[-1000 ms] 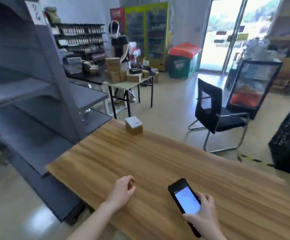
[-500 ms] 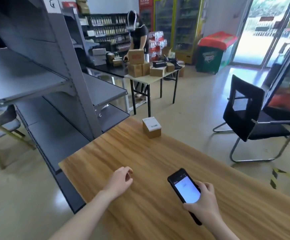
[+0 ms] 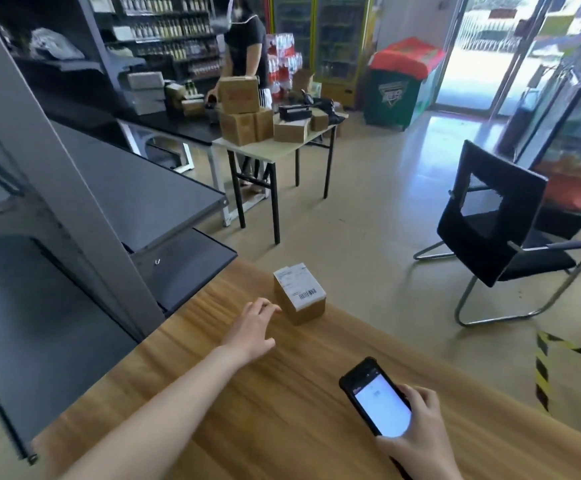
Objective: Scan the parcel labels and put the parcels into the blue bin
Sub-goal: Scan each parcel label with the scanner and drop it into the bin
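Note:
A small brown cardboard parcel (image 3: 299, 294) with a white barcode label on top stands near the far corner of the wooden table (image 3: 282, 410). My left hand (image 3: 252, 327) is stretched out over the table, its relaxed fingertips just short of the parcel's left side, holding nothing. My right hand (image 3: 417, 441) grips a black phone (image 3: 375, 396) with a lit white screen, low at the right above the table. No blue bin is in view.
Grey metal shelving (image 3: 74, 220) stands close on the left. A black chair (image 3: 497, 233) sits on the floor at the right. Further back a person (image 3: 244, 39) stands behind a light folding table (image 3: 268, 147) stacked with several cardboard boxes.
My left hand has reached forward from the table's middle almost to the parcel. The view has moved closer to the parcel. My right hand still holds the phone.

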`<move>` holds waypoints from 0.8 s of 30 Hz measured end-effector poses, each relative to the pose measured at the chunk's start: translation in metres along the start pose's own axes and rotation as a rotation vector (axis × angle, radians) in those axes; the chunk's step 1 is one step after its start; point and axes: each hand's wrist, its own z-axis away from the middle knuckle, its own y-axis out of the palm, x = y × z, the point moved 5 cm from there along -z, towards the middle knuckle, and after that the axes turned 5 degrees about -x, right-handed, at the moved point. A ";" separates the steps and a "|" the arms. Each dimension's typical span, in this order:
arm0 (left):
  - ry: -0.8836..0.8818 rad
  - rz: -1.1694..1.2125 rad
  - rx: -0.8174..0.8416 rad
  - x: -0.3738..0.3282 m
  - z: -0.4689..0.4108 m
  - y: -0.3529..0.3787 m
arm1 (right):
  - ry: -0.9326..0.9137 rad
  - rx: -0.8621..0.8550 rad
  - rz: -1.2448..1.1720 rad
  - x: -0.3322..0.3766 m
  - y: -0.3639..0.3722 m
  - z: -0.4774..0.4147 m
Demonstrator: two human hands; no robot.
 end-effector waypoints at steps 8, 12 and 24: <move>0.147 -0.247 0.138 0.017 -0.114 0.012 | 0.047 -0.003 -0.019 0.031 0.047 -0.054; 0.216 -0.363 0.241 0.018 -0.154 0.023 | 0.077 -0.024 -0.011 0.033 0.055 -0.077; 0.300 -0.501 0.313 0.030 -0.167 0.059 | 0.167 -0.016 0.032 0.021 0.065 -0.074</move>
